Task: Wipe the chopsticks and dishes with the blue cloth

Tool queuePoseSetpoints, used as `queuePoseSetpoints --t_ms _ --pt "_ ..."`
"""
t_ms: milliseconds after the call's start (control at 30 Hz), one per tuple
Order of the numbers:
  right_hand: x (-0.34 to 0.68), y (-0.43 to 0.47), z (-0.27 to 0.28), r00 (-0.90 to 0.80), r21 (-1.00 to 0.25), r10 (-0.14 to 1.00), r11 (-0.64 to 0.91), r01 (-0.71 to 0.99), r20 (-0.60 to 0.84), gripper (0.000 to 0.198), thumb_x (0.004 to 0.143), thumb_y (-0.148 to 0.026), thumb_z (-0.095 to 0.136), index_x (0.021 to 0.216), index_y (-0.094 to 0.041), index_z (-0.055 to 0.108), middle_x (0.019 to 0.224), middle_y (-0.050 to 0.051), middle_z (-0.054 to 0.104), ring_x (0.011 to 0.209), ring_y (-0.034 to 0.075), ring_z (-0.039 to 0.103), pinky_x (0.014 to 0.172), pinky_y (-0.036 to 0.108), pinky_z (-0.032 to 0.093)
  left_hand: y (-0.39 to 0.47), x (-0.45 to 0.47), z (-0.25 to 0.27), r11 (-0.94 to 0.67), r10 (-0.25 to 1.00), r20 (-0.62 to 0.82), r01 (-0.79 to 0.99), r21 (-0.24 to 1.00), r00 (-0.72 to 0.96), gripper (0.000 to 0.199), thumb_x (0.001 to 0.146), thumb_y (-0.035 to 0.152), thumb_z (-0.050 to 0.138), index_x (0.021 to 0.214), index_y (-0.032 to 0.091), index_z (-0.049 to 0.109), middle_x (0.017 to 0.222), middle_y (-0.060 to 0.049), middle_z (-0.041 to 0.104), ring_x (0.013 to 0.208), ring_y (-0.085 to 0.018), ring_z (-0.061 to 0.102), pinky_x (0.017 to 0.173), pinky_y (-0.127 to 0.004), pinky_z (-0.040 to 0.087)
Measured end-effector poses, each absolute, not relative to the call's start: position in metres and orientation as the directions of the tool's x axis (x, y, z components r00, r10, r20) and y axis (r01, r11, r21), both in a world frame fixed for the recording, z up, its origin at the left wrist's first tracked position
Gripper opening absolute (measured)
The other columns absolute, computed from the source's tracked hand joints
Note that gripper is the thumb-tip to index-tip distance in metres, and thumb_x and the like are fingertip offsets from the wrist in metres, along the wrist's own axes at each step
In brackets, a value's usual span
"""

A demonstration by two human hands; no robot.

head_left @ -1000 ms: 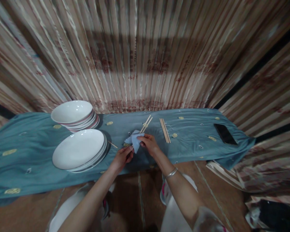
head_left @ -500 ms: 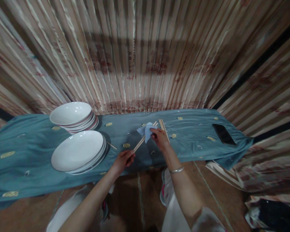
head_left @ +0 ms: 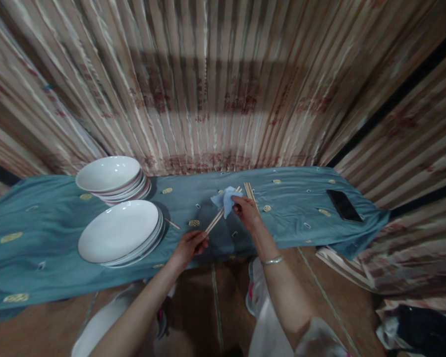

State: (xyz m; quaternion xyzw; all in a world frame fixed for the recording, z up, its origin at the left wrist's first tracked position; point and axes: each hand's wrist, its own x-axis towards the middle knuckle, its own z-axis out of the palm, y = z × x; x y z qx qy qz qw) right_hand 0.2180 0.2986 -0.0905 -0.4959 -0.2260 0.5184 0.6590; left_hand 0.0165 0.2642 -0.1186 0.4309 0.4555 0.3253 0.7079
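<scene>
My left hand (head_left: 193, 243) is closed around the lower ends of a pair of chopsticks (head_left: 214, 221), which slant up to the right above the table. A light blue cloth (head_left: 226, 200) is pinched in my right hand (head_left: 246, 210) and lies over the chopsticks near their upper ends; the tips show just past it. Several more chopsticks (head_left: 249, 191) lie together on the cloth-covered table (head_left: 290, 213), partly hidden behind my right hand. Left of my left hand, another thin stick (head_left: 173, 224) rests beside the plates, one end hidden by them.
A stack of white plates (head_left: 119, 233) stands on the left, with stacked bowls (head_left: 109, 176) behind it. A black phone (head_left: 344, 205) lies at the right end of the table. Striped curtains (head_left: 208, 99) hang close behind. Dark fabric (head_left: 427, 329) lies at the lower right.
Almost nothing differs. Both hands keep their grips, and the blue cloth has shifted only very slightly on the chopsticks.
</scene>
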Motion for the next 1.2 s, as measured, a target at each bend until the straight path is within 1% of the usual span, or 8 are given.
queuePoseSetpoints --t_ms 167,333,567,767,867,1033,1200 --pt "0.206 0.295 -0.091 0.296 -0.894 0.93 -0.067 -0.443 -0.216 0.02 0.049 -0.03 0.074 0.058 -0.017 0.061 0.046 -0.007 0.052 0.039 0.004 0.038 0.04 0.019 0.027 0.266 0.018 -0.118 0.418 0.862 -0.373 -0.062 0.906 0.343 0.038 0.053 0.046 0.075 0.066 0.013 0.062 0.05 0.002 0.056 0.037 -0.004 0.041 0.04 -0.019 0.023" --pt "0.193 0.289 -0.091 0.223 -0.908 0.95 -0.115 -0.403 -0.219 0.021 0.05 -0.031 0.073 0.056 -0.016 0.06 0.044 -0.008 0.049 0.04 0.004 0.037 0.042 0.02 0.026 0.267 0.02 -0.117 0.399 0.877 -0.352 -0.089 0.912 0.326 0.04 0.052 0.047 0.077 0.066 0.012 0.062 0.05 0.002 0.057 0.037 -0.004 0.042 0.04 -0.018 0.024" --pt "0.18 0.285 -0.094 0.148 -0.917 0.969 -0.13 -0.378 -0.198 0.022 0.051 -0.033 0.073 0.058 -0.016 0.061 0.045 -0.007 0.049 0.041 0.004 0.036 0.042 0.021 0.023 0.271 0.02 -0.117 0.395 0.891 -0.348 -0.12 0.911 0.291 0.043 0.048 0.048 0.079 0.067 0.012 0.062 0.05 0.002 0.057 0.037 -0.004 0.042 0.039 -0.018 0.024" --pt "0.164 0.283 -0.103 0.072 -0.937 0.977 -0.171 -0.304 -0.202 0.02 0.053 -0.033 0.071 0.06 -0.015 0.065 0.044 -0.007 0.048 0.04 0.004 0.035 0.042 0.021 0.022 0.275 0.018 -0.12 0.357 0.911 -0.299 -0.18 0.916 0.283 0.036 0.052 0.043 0.077 0.063 0.013 0.061 0.049 0.002 0.056 0.039 -0.005 0.041 0.04 -0.019 0.026" --pt "0.156 0.282 -0.107 0.026 -0.942 0.977 -0.197 -0.271 -0.212 0.019 0.054 -0.032 0.07 0.063 -0.015 0.067 0.046 -0.006 0.051 0.041 0.005 0.037 0.042 0.021 0.023 0.277 0.016 -0.122 0.337 0.923 -0.279 -0.203 0.919 0.265 0.03 0.054 0.039 0.076 0.062 0.014 0.06 0.049 0.002 0.056 0.039 -0.005 0.04 0.04 -0.019 0.026" --pt "0.152 0.283 -0.11 0.015 -0.941 0.973 -0.221 -0.255 -0.232 0.021 0.055 -0.032 0.069 0.067 -0.015 0.068 0.048 -0.006 0.053 0.042 0.005 0.039 0.043 0.021 0.023 0.278 0.015 -0.121 0.329 0.927 -0.271 -0.213 0.92 0.26 0.026 0.055 0.036 0.074 0.06 0.015 0.059 0.049 0.002 0.056 0.039 -0.005 0.04 0.041 -0.02 0.026" --pt "0.153 0.282 -0.106 0.029 -0.941 0.974 -0.21 -0.264 -0.225 0.019 0.054 -0.031 0.07 0.064 -0.015 0.067 0.047 -0.006 0.052 0.04 0.005 0.037 0.042 0.021 0.022 0.277 0.014 -0.12 0.341 0.918 -0.277 -0.208 0.917 0.284 0.029 0.055 0.04 0.074 0.06 0.015 0.06 0.049 0.002 0.055 0.039 -0.005 0.039 0.041 -0.021 0.025"
